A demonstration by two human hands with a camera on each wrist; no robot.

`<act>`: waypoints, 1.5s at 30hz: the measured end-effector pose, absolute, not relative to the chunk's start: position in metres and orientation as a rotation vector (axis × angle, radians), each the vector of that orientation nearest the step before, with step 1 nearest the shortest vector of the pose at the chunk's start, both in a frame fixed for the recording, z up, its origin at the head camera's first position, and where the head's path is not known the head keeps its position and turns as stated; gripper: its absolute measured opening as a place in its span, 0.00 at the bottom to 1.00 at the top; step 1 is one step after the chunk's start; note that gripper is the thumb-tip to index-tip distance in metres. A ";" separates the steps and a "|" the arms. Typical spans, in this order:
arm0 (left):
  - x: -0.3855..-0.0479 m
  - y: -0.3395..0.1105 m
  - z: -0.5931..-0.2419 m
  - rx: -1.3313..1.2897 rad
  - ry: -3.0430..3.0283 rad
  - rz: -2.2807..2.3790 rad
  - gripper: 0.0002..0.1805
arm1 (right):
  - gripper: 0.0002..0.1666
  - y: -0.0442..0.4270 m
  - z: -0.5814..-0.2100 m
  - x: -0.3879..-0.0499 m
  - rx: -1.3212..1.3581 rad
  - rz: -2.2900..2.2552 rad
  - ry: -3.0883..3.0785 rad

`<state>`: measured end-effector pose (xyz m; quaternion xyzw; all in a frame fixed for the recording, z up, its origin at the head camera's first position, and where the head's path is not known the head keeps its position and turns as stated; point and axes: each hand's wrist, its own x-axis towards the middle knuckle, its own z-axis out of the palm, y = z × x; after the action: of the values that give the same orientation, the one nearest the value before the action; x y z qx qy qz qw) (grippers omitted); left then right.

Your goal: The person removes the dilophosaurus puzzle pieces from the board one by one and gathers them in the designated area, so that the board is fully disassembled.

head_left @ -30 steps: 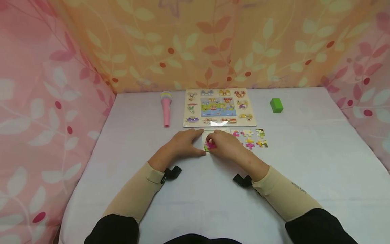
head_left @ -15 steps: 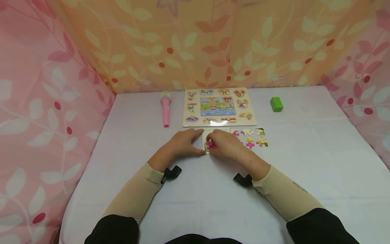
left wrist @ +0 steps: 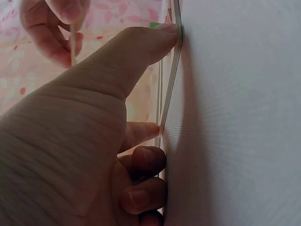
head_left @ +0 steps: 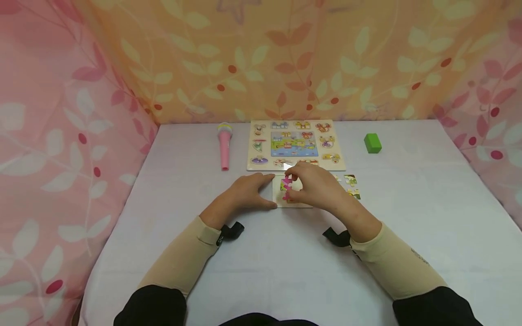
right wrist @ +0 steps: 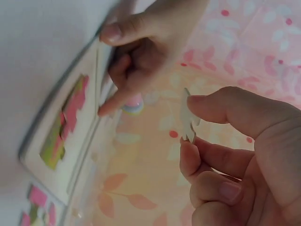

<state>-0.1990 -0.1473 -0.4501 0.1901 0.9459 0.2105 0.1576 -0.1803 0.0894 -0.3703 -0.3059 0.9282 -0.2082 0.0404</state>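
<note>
My right hand (head_left: 316, 185) is raised over the puzzle tray (head_left: 277, 194), pinching a jigsaw piece (right wrist: 188, 117) between thumb and fingers. In the right wrist view that piece is nearly edge-on with its pale back showing. Joined green and pink pieces (right wrist: 63, 129) lie inside the tray; my right hand partly covers them in the head view. At the tray's left side, my left hand (head_left: 246, 192) spreads its thumb and index finger to two corners, tips touching the edge. Its other fingers are bent, as seen in the left wrist view.
Several loose jigsaw pieces (head_left: 350, 180) lie right of the tray, partly behind my right hand. Behind stands a wooden picture puzzle board (head_left: 254, 165), with a pink toy microphone (head_left: 224, 149) to its left. A green block (head_left: 373, 143) sits farther right.
My right hand has lifted from the tray's left part and moved right and up, a piece between its fingers. My left hand stays at the tray's edge.
</note>
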 end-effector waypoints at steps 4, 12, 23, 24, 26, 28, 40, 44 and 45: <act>-0.198 -0.147 -0.451 0.533 2.708 0.597 0.55 | 0.22 0.100 -0.361 -0.177 -0.975 -0.656 2.866; -0.195 -0.146 -0.449 0.525 2.705 0.598 0.55 | 0.21 0.123 -0.345 -0.171 -0.911 -0.709 2.828; -0.195 -0.146 -0.449 0.541 2.713 0.591 0.54 | 0.24 0.155 -0.347 -0.167 -0.812 -0.710 2.812; -0.195 -0.146 -0.449 0.541 2.713 0.595 0.54 | 0.24 0.158 -0.347 -0.166 -0.791 -0.701 2.809; -0.195 -0.146 -0.449 0.541 2.708 0.603 0.54 | 0.25 0.162 -0.349 -0.165 -0.750 -0.692 2.797; -0.195 -0.146 -0.448 0.535 2.703 0.606 0.54 | 0.25 0.166 -0.351 -0.163 -0.720 -0.685 2.783; -0.195 -0.146 -0.445 0.524 2.694 0.591 0.54 | 0.20 0.176 -0.388 -0.159 -0.724 -0.630 2.710; -0.194 -0.146 -0.446 0.515 2.690 0.600 0.54 | 0.19 0.173 -0.397 -0.161 -0.760 -0.581 2.678; -0.194 -0.146 -0.446 0.517 2.689 0.602 0.54 | 0.18 0.172 -0.398 -0.161 -0.767 -0.568 2.672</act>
<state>-0.1943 -0.1456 -0.4459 0.1819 0.9455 0.2116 0.1680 -0.1611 0.1720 -0.3983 -0.2672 0.9308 -0.1977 0.1517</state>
